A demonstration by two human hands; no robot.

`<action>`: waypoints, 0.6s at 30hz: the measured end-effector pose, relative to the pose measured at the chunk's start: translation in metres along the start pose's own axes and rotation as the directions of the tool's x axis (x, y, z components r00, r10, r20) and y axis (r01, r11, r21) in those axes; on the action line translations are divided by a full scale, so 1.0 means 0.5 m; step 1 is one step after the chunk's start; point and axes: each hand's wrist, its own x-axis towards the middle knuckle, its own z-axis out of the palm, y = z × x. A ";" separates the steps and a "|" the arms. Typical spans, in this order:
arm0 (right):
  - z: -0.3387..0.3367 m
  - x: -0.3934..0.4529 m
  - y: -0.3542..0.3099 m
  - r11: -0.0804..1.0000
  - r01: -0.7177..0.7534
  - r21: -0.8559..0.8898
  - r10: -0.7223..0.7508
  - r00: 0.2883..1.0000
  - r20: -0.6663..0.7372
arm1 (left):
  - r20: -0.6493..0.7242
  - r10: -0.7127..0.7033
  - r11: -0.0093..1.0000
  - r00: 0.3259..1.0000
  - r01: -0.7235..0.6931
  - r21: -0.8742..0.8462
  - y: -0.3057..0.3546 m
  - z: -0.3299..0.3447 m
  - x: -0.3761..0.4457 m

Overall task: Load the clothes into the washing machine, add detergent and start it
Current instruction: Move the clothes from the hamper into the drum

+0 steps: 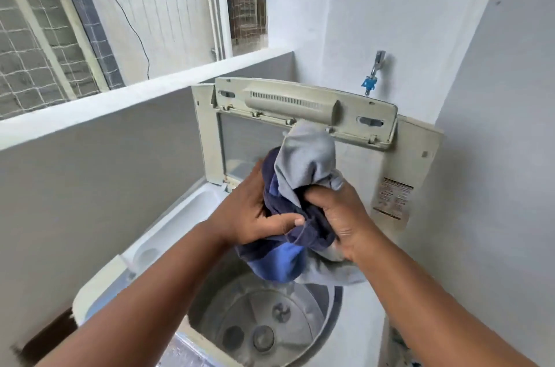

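Observation:
A bundle of clothes (300,174), grey, navy and bright blue, hangs above the open drum (264,315) of a white top-loading washing machine (168,234). My left hand (252,210) grips the bundle from the left and my right hand (345,219) clutches it from the right. The drum holds no clothes; its pulsator plate shows at the bottom. The folded lid (303,108) stands raised behind the bundle. No detergent is in view.
A low grey parapet wall (120,132) runs along the left of the machine, with a netted window above. A tap with a blue fitting (372,78) sticks out of the wall behind the lid. A wall stands close on the right.

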 end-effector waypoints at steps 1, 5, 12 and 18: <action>0.019 0.013 0.027 0.999 -0.016 -0.029 0.016 1.000 -0.021 | 0.015 -0.002 1.000 1.000 0.002 0.013 -0.022 -0.013 -0.019; 0.045 0.055 0.163 0.967 -0.142 -0.213 0.111 0.982 -0.152 | 0.091 -0.176 0.966 0.980 0.154 0.207 -0.167 -0.022 -0.125; 0.010 0.089 0.366 0.803 -0.434 -0.407 0.409 0.900 -0.153 | 0.218 -0.482 0.764 0.849 0.285 0.579 -0.322 0.024 -0.255; -0.030 0.079 0.392 0.449 -0.437 -0.780 0.560 0.818 -0.136 | 0.233 -0.836 0.403 0.496 0.269 0.875 -0.368 0.029 -0.274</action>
